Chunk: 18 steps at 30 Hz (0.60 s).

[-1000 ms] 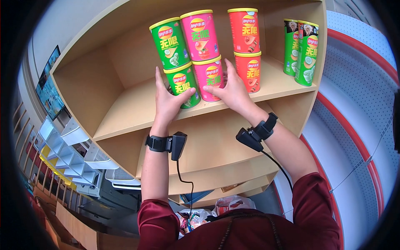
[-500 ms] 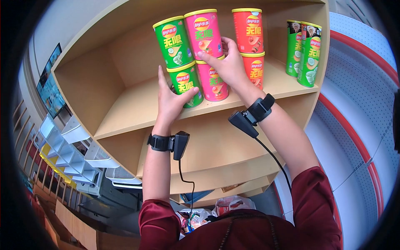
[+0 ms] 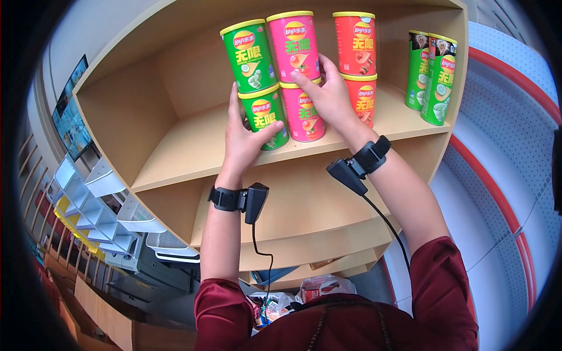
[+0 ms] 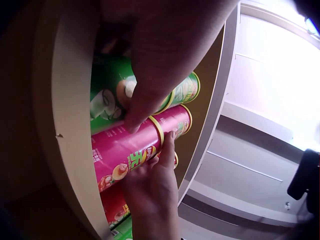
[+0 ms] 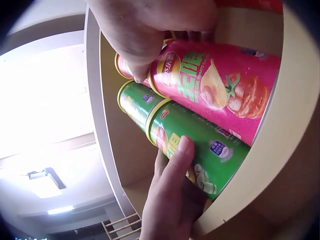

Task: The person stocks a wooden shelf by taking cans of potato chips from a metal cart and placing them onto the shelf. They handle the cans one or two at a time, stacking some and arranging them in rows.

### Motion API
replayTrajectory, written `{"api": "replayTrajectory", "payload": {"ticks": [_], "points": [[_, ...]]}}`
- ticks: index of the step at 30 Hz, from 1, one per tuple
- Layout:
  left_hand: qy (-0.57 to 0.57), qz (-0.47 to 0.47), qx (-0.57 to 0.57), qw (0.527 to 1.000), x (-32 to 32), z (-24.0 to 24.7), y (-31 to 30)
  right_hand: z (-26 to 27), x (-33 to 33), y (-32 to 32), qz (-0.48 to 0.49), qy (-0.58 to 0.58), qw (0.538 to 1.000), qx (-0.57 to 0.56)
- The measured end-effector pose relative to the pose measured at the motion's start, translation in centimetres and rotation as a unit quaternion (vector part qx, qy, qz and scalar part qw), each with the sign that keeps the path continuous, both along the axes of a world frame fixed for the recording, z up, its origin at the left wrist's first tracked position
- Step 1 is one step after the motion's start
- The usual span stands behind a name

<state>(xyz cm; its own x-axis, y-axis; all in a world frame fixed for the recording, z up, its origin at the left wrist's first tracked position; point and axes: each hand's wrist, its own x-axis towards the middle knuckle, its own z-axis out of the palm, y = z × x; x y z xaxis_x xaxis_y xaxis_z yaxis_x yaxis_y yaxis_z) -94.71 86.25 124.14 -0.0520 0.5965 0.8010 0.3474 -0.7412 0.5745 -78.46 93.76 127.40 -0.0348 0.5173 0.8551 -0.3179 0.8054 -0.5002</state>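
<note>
Pink and cylindrical, an upper canister (image 3: 291,42) stood atop the lower pink canister (image 3: 304,124), its base gripped in the right hand (image 3: 331,98), which had risen from the lower one. Left of the latter, the left hand (image 3: 243,141), thumb spread wide, held a glossy green canister (image 3: 264,114).

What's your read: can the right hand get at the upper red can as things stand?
Probably yes: nothing shows between the right hand and the upper red can, though the hand would likely first have to release the upper pink can.
</note>
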Motion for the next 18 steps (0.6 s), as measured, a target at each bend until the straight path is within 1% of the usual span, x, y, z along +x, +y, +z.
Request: {"api": "replayTrajectory", "payload": {"ticks": [2,12,18], "points": [[0.003,-0.004,0.003,1.0,0.0,0.0,0.0,0.1,0.2,-0.1,0.011,-0.043,0.999,-0.012],[0.004,0.007,-0.001,1.0,0.2,0.2,-0.2,0.3,0.4,-0.7,0.007,-0.042,0.999,-0.027],[0.008,0.013,-0.001,1.0,0.2,0.1,-0.4,0.3,0.5,-1.0,0.026,-0.037,0.998,-0.035]]}}
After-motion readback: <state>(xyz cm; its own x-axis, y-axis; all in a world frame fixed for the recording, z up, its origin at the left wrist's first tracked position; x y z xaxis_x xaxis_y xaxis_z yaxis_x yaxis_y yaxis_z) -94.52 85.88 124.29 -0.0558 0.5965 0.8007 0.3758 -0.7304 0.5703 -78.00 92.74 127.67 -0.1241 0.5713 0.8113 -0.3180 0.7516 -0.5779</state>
